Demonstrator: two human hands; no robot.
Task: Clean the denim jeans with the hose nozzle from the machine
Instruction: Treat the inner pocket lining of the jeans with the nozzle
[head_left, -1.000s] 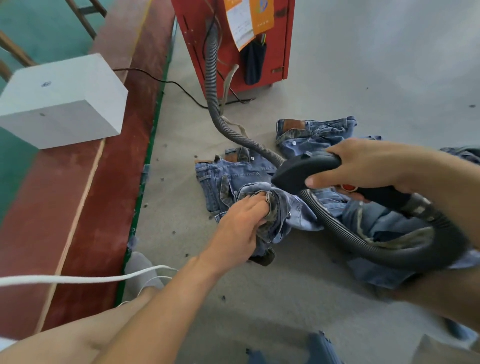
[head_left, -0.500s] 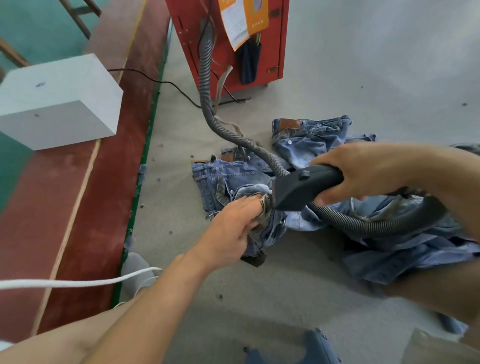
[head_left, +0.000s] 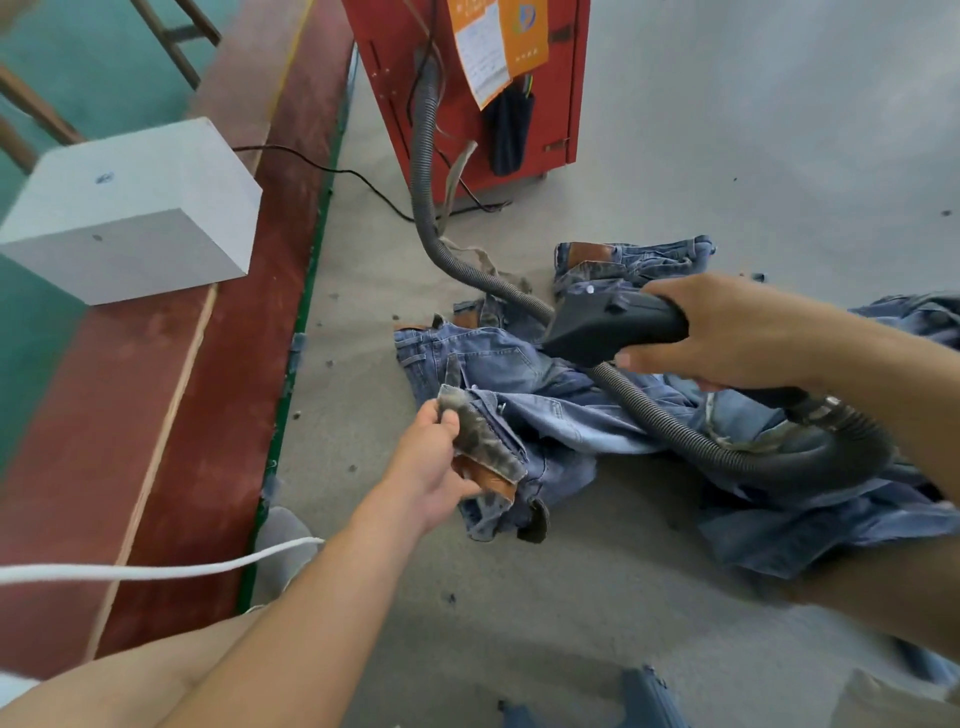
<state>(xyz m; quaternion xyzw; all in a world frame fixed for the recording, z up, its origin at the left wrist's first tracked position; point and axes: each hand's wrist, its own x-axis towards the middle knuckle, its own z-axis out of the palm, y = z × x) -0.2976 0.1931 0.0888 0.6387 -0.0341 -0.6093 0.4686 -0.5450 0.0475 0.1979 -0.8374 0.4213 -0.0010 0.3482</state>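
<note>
Two hands working over a heap of denim on grey concrete. Sitting at far left on a red-brown platform (head_left: 171, 395): a white block (head_left: 130, 208), with a white cord (head_left: 156, 571) running across the near left edge. Reaching in from the near left, the left hand (head_left: 431, 467), fingers and thumb pinching a turned-back, dirt-greyed waistband of the denim jeans (head_left: 519, 415) and lifting that edge clear of the floor, a tan leather patch (head_left: 488, 480) showing just beneath the palm. Standing at the far centre: a red machine (head_left: 467, 83) carrying an orange and white label (head_left: 498, 41), a thin black cable (head_left: 332, 171) trailing leftward from its base. Dropping from the machine, a ribbed grey hose (head_left: 426, 171), curving down over the jeans, looping near right and bending back to the handle. Hovering just above the denim, right of the pinched waistband, the black hose nozzle (head_left: 592, 322), its wide mouth pointing left. Wrapping around the nozzle's handle, the right hand (head_left: 737, 332), fingers curled tight over the top, thumb underneath. Spreading further right and near, more crumpled jeans lying in the pile.
</note>
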